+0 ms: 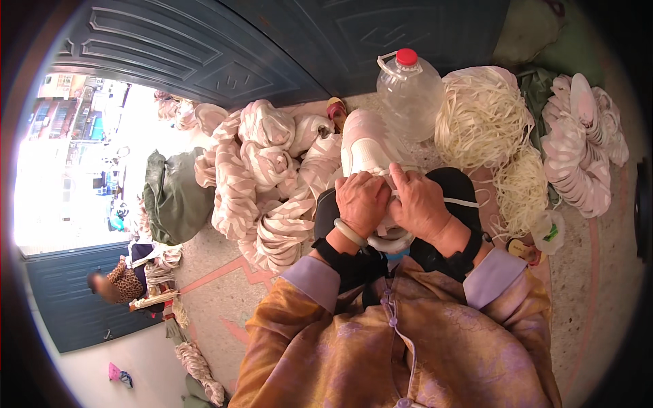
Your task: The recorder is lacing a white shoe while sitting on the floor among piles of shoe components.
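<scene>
A pale pink and white shoe upper (366,155), at the end of a nested stack, points away from me between my knees. My left hand (364,200) is closed at its near edge, fingers curled and thumb inward. Beside it, my right hand (418,202) is also closed on the upper, its index finger reaching forward over the edge. A short pale strip shows between the fingertips, but its ends are hidden. Below my wrists, a white curved piece (390,243) lies in my lap.
Bundled uppers (262,170) heap at left, near a green sack (173,197). A clear jug with a red cap (408,92) stands ahead. Cream laces (483,115) pile at right, beside more stacked uppers (578,149). Another person (122,282) is far left. Dark doors (272,41) stand behind.
</scene>
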`<state>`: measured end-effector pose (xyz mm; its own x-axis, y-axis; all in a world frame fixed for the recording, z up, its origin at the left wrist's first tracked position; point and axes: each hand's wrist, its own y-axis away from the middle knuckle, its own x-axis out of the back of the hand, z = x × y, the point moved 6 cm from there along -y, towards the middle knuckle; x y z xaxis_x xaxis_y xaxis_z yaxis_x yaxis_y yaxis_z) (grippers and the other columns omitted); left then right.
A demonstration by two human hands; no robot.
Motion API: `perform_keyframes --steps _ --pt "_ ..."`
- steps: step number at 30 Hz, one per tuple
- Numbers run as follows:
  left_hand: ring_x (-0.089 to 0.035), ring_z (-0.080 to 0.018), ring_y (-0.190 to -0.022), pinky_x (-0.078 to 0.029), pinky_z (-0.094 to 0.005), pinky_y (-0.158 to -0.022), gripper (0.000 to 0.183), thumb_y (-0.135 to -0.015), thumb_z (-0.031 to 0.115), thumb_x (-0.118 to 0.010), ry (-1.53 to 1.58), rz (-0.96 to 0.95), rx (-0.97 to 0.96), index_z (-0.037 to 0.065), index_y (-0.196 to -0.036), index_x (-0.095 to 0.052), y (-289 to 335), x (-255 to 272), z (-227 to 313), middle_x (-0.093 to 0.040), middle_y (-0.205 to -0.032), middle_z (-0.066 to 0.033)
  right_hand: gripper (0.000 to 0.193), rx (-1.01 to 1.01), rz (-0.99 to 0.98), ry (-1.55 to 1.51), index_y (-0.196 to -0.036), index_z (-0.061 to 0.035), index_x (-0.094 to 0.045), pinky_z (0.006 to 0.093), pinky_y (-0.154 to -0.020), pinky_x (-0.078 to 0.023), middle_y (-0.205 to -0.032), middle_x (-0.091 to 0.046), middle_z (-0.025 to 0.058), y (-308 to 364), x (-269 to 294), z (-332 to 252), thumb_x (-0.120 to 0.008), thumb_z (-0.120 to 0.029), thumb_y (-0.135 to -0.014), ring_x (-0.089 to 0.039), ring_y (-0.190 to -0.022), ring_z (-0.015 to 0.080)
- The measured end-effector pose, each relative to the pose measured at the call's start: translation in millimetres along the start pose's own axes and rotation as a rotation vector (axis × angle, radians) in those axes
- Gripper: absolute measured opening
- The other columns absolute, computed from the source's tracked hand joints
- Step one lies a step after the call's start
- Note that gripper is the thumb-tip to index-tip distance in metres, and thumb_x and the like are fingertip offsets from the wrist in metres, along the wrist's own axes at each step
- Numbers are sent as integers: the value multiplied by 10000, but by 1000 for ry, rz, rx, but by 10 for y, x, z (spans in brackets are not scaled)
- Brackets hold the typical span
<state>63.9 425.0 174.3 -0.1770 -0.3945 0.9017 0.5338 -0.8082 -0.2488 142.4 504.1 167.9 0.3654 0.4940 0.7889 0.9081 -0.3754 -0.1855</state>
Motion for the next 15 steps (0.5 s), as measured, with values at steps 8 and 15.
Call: perform_keyframes --steps 8,15 --pt "-592 -230 -770 -393 -378 -781 155 -687 176 -698 49 67 -105 112 -824 -662 67 -117 3 -614 -748 -35 478 -39 91 -174 -1165 31 -511 420 -751 -502 -914 -607 208 130 -109 184 -539 -96 -704 -607 -847 370" --pt "-586 -238 -779 -382 -374 -802 132 -721 142 -658 51 -17 -181 103 -847 -660 15 -146 105 -618 -793 -41 515 -8 160 -256 -1203 52 -487 416 -738 -502 -942 -612 217 193 -85 286 -537 -94 -712 -606 -839 366"
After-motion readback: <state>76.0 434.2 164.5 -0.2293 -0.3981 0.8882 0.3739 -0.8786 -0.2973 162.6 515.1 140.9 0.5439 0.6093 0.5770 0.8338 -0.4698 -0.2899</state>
